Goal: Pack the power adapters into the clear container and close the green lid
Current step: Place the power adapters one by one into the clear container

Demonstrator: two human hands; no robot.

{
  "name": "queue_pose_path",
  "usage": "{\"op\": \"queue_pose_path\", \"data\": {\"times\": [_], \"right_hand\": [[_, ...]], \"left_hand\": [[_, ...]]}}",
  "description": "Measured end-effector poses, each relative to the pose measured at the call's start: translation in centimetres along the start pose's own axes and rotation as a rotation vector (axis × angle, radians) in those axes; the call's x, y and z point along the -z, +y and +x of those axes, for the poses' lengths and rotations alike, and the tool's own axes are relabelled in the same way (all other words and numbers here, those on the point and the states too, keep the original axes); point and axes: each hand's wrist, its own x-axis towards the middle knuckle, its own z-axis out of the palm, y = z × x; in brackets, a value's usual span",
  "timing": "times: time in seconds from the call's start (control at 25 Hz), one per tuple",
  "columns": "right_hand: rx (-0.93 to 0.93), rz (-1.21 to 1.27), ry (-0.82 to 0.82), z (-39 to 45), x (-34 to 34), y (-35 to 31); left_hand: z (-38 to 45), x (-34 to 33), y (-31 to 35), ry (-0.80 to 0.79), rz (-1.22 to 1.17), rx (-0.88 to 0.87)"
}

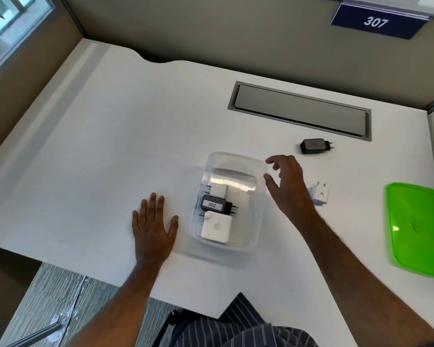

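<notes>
The clear container (258,196) stands in the middle of the white desk. Inside it lie a white square adapter (217,229), a black adapter labelled 002 (214,204) and a smaller white adapter (219,190). My left hand (154,225) rests flat on the desk just left of the container. Over the container's right rim hovers my right hand (285,182), fingers loosely spread and holding nothing. A black adapter (315,145) lies on the desk beyond that hand. A small white adapter (320,195) sits just right of it. The green lid (421,229) lies at the far right.
A grey cable hatch (301,110) is set into the desk behind the container. Beige partition walls enclose the desk, with a blue sign reading 307 (377,21) at the top right. The desk's front edge has a notch near my body.
</notes>
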Motion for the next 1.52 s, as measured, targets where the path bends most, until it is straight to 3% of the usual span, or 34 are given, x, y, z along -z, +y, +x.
{"op": "queue_pose_path", "data": {"times": [0.4,0.72,0.92,1.28,1.52], "right_hand": [[-0.516,-0.299,0.076,-3.5,3.2,10.3],[-0.609,-0.223,0.042,-3.3,2.3,12.2],[-0.574,-0.166,0.071,-3.1,2.6,11.7],[-0.166,0.043,0.126,-1.3,2.4,1.5],[0.039,0.090,-0.073,0.2,-0.6,-4.8]], "left_hand": [[0.1,-0.1,0.1,-0.017,0.008,0.001],[0.1,-0.2,0.0,-0.001,0.015,-0.001],[0.1,-0.2,0.1,0.006,0.003,0.001],[0.1,-0.1,0.1,0.003,0.002,-0.004],[0.1,-0.1,0.0,-0.008,0.003,-0.003]]}}
